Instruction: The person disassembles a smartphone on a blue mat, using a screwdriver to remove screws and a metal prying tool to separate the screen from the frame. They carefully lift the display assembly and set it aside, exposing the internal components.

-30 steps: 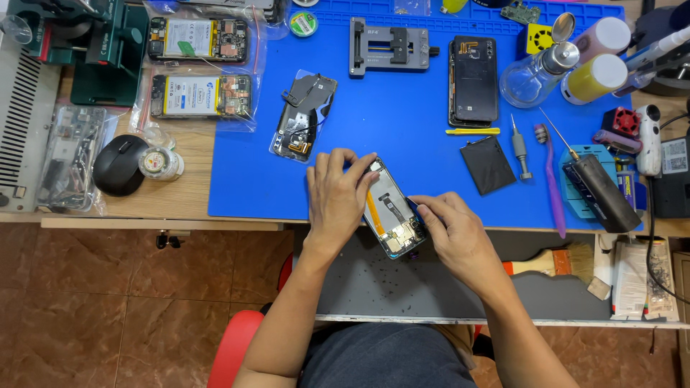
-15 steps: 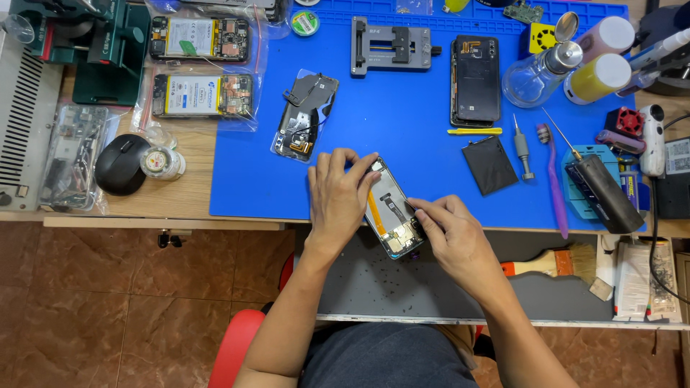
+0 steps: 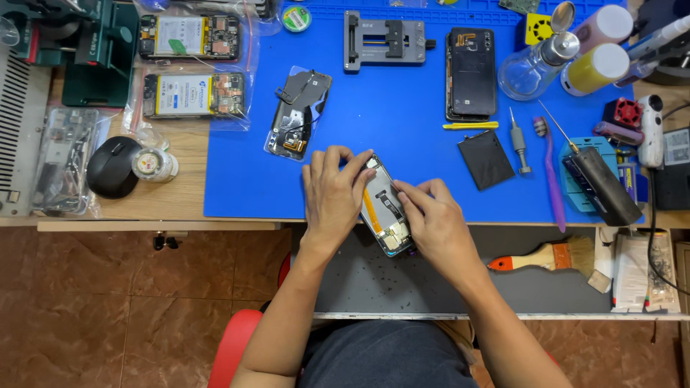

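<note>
Opened phone (image 3: 384,208) sits at the near edge of the blue mat (image 3: 402,93), tilted, top end pointing away and to the person's left, bottom end hanging just past the mat edge over the grey tray (image 3: 374,280). Back is off: yellow strip and board parts visible inside.

Left hand (image 3: 332,197): on the phone's left long side, fingers curled over the top corner, gripping the frame. Palm covers that edge, so the phone lies directly right of and partly under the hand.

Right hand (image 3: 438,223): on the phone's right side, fingers pinched narrow with tips pressed onto the middle of the open interior. Can't tell if there's a small tool or part between the fingertips; too small. Phone lies just left of this hand, lower right corner hidden by it.

So the phone is sandwiched between both hands, both touching it.

Around it:
- black back cover (image 3: 471,72) flat on the mat, well beyond the right hand
- small dark battery-like slab (image 3: 486,159) near, to the right
- yellow pry stick (image 3: 471,126) between cover and slab
- screwdriver (image 3: 517,140) and purple toothbrush (image 3: 550,172) further right
- metal clamp fixture (image 3: 384,44) at the far mat edge
- bagged part (image 3: 298,115) just beyond the left hand
- two bagged phone boards (image 3: 192,65) on the wood bench at far left
- orange-handled brush (image 3: 550,256) in the tray, right of the right hand
- glass bottle (image 3: 535,65) at far right
</note>
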